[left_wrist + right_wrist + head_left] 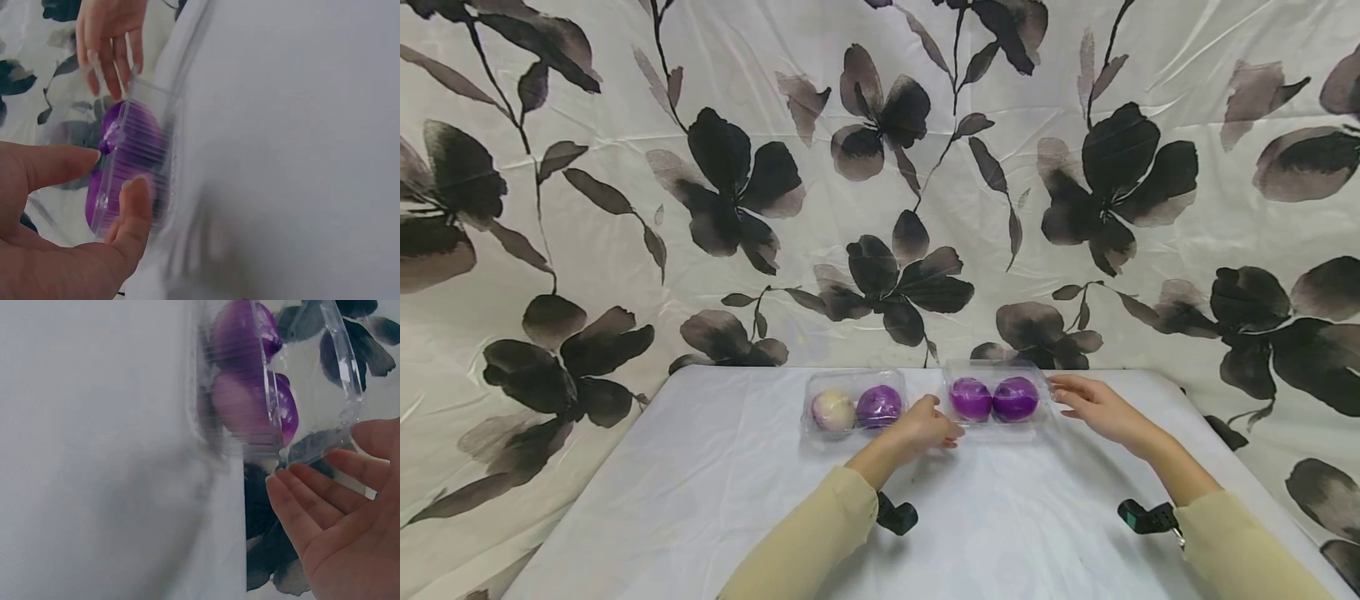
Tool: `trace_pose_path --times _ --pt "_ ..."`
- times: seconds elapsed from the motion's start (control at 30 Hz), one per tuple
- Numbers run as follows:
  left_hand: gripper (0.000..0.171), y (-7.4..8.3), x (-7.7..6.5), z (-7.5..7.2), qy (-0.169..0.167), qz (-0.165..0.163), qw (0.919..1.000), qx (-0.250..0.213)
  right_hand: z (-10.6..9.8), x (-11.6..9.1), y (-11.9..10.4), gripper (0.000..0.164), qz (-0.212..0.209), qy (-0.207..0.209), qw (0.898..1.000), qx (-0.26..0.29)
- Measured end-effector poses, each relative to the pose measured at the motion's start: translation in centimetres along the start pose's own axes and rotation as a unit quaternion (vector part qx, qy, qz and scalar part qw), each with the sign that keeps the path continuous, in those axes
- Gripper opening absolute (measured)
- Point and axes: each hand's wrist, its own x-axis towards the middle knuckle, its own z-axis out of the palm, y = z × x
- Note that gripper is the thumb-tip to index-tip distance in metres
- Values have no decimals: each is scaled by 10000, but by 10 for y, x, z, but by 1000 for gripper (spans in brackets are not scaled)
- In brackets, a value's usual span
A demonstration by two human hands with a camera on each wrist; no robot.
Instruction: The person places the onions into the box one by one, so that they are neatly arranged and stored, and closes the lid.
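A clear plastic clamshell box [1033, 429] stands at the table's far side with two shiny purple onions [1017, 398] in it. Its lid [344, 353] is raised at the back. My right hand [1101, 408] is at the box's right end, fingers extended, fingertips at the lid's corner; whether they touch is hard to tell. By the front left corner is my left hand [925, 427], thumb and fingers spread and bent, nothing visible between them. In the left wrist view, the left fingers [134, 212] overlap the box's near end, and contact is unclear.
Left of my left hand, a second clear box [808, 425] contains one whitish onion [832, 410] and one purple onion [880, 406]. White cloth covers the table [700, 483]. Behind it hangs a flower-patterned curtain [820, 217], close to the boxes' backs.
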Motion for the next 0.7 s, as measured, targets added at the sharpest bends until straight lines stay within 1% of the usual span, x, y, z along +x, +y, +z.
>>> trace_pose_path --times 0.13,0.2,0.37,0.43,0.5,0.57,0.7 --pt "82 -5 -5 0 -152 26 9998 -108 3 -1 3 49 49 -47 10000 -3" --pt "82 -7 -6 1 -168 53 9996 -210 5 -1 4 51 117 -64 9999 16" --pt "84 -12 -7 4 -154 -21 9994 -324 10 -1 10 56 348 -35 9994 0" --pt "86 -14 -7 6 -159 -38 9989 -449 12 -1 13 58 418 2 9991 31" --pt "87 -16 -6 7 -152 4 9977 -663 14 -2 15 60 461 21 9989 97" --pt "86 -18 -4 10 -59 44 9952 -978 15 -2 17 61 499 14 9986 184" --pt "76 -19 -1 14 187 147 9894 -1433 16 -3 18 59 567 9 9979 313"
